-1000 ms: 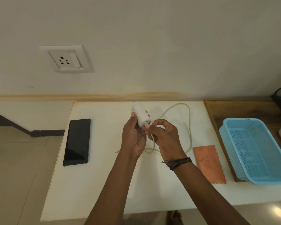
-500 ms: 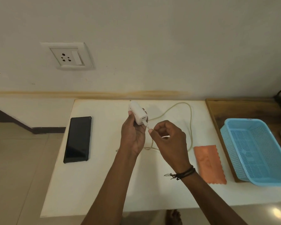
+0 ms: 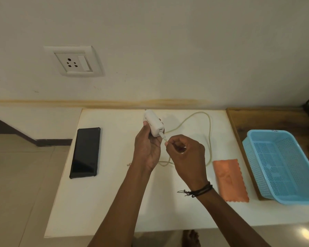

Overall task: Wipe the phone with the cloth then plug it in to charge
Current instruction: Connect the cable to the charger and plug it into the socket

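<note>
A black phone (image 3: 85, 152) lies flat near the left edge of the white table (image 3: 103, 202). My left hand (image 3: 146, 148) holds a white charger adapter (image 3: 153, 124) above the table's middle. A cable connector sits in the adapter's port. My right hand (image 3: 185, 154) pinches the pale cable (image 3: 210, 132) just below that connector. The cable loops over the table behind my hands, and its free end (image 3: 128, 164) lies left of my left wrist. An orange cloth (image 3: 229, 180) lies flat to the right of my right wrist.
A white wall socket (image 3: 73, 61) with a switch is on the wall above the phone. A blue plastic basket (image 3: 284, 164) stands on a wooden board (image 3: 268, 120) at the right. Floor tiles show left of the table.
My right hand has drawn back from the adapter's base and now holds the cable a little below it. The connector has become visible in the port. The adapter has tilted slightly.
</note>
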